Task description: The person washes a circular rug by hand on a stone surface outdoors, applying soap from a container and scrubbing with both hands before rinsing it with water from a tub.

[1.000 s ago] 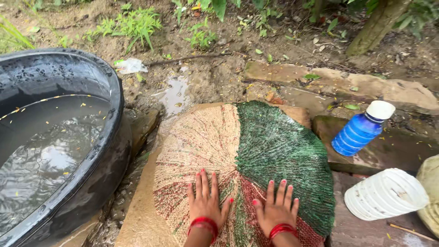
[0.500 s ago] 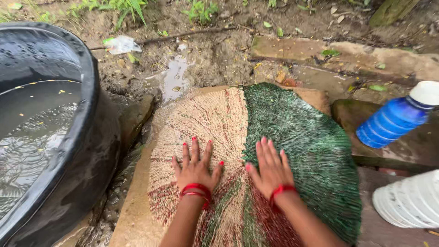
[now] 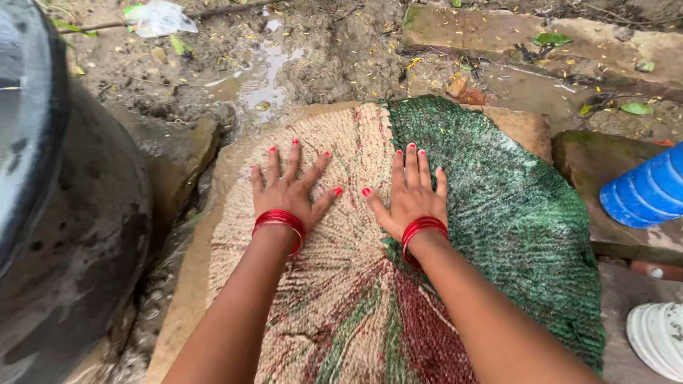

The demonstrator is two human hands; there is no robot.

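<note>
A round woven mat [image 3: 498,213], part beige, part green, part dark red, lies wet on a flat stone slab [image 3: 188,291]. My left hand [image 3: 288,188] presses flat on the beige part, fingers spread, red bangles at the wrist. My right hand [image 3: 410,192] presses flat beside it, near the seam between beige and green, fingers together, also with red bangles. Neither hand grips anything.
A large black tub [image 3: 64,235] stands at the left, close to the slab. A blue ribbed bottle [image 3: 644,192] lies at the right edge, with a white ribbed container [image 3: 658,338] below it. Muddy ground with a puddle [image 3: 263,75], stones and a plastic scrap [image 3: 158,18] lies beyond.
Both hands have slid forward across the mat, away from me, arms stretching out. The view has tilted down and closer, so the tub's water and the bottle's cap are out of frame.
</note>
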